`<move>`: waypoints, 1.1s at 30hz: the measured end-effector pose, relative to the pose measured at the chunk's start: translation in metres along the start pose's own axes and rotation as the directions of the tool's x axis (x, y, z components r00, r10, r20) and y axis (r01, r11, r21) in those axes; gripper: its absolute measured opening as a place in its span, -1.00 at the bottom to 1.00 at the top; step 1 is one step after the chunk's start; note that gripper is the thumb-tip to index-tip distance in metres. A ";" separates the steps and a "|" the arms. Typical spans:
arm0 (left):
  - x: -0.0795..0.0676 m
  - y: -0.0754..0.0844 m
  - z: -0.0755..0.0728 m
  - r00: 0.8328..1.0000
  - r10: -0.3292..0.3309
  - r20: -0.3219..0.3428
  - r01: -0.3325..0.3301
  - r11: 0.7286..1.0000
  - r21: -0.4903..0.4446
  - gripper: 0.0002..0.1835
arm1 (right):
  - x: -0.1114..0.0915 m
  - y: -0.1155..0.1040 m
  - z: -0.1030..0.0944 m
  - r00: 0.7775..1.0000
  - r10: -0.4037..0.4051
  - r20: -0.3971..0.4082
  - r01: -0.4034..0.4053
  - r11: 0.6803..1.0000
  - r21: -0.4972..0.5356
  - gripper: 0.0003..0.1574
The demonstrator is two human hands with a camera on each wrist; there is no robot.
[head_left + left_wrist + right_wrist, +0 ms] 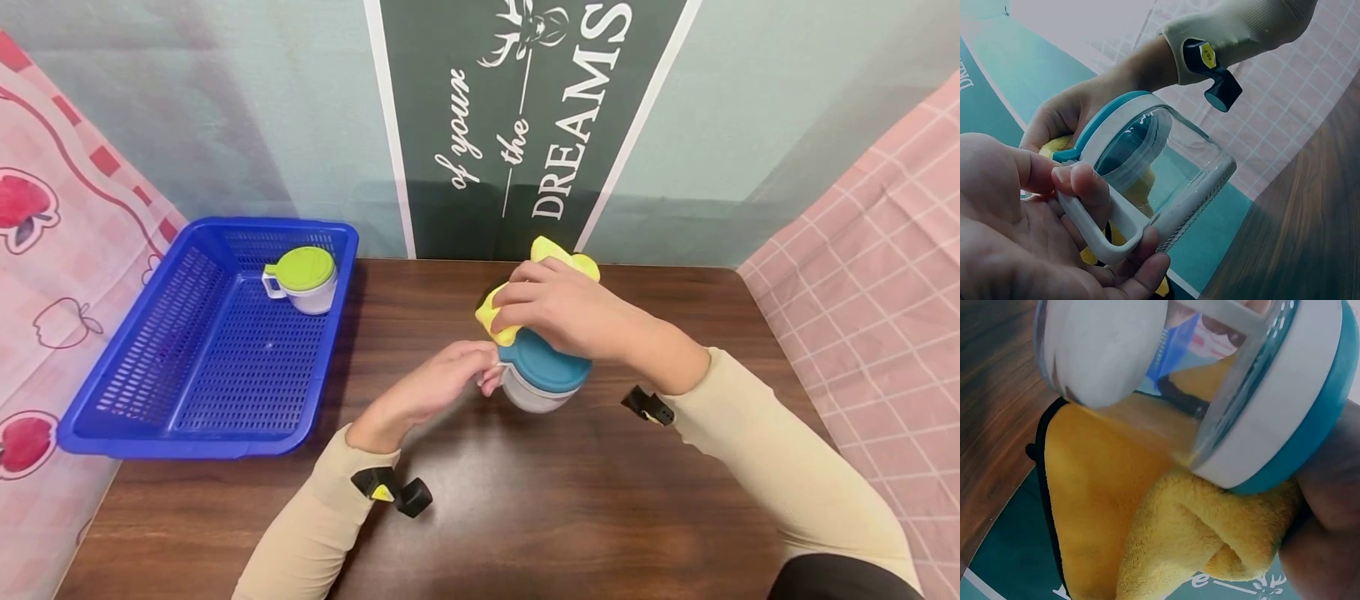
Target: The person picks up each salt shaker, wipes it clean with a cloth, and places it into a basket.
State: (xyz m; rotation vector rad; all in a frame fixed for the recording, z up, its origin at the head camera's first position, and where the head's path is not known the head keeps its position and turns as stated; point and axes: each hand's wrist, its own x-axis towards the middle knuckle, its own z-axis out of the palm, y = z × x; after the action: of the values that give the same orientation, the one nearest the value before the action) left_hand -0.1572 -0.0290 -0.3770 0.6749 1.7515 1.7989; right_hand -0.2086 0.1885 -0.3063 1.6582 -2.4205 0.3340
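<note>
A clear seasoning jar with a teal lid, a white collar and a white base is between both hands over the table. My left hand grips its white loop handle, thumb and fingertips around it in the left wrist view. On the far side of the jar, my right hand holds a bunched yellow cloth with black edging. Part of that cloth hangs beside the jar's clear wall in the right wrist view. The right fingers are partly hidden behind the lid in the left wrist view.
To the left stands a blue plastic basket with slotted walls. Inside, near its back right corner, sits a similar jar with a lime-green lid. A dark patterned cloth rises behind the brown wooden table.
</note>
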 end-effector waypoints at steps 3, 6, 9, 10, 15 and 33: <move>0.000 -0.001 0.001 1.000 0.007 0.001 -0.007 1.000 0.000 -0.68 | 0.000 -0.003 -0.001 1.000 -0.002 0.009 0.002 1.000 -0.018 -0.61; 0.001 -0.001 0.001 1.000 0.015 0.004 -0.015 1.000 -0.007 -0.68 | -0.001 -0.003 -0.002 1.000 0.005 0.007 -0.005 1.000 -0.020 -0.61; 0.001 -0.001 0.001 1.000 0.014 0.010 -0.014 1.000 -0.011 -0.68 | -0.003 0.001 -0.003 1.000 0.023 0.005 -0.023 1.000 -0.021 -0.59; 0.000 -0.001 0.001 1.000 0.012 0.011 -0.012 1.000 -0.012 -0.68 | -0.004 0.002 -0.004 1.000 0.030 0.005 -0.030 0.999 -0.020 -0.59; 0.000 -0.001 0.000 1.000 0.004 0.005 -0.004 1.000 -0.014 -0.68 | -0.012 0.012 -0.006 0.996 0.085 0.006 -0.085 0.996 0.013 -0.52; -0.004 -0.003 -0.006 0.999 0.028 -0.040 -0.029 0.999 -0.022 -0.68 | -0.051 0.029 -0.010 0.981 0.193 -0.018 -0.192 0.980 0.042 -0.58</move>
State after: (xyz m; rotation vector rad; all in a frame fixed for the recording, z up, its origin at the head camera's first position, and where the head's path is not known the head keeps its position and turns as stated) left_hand -0.1586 -0.0361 -0.3797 0.6630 1.7531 1.8606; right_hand -0.2166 0.2472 -0.3131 1.4292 -2.5796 0.4301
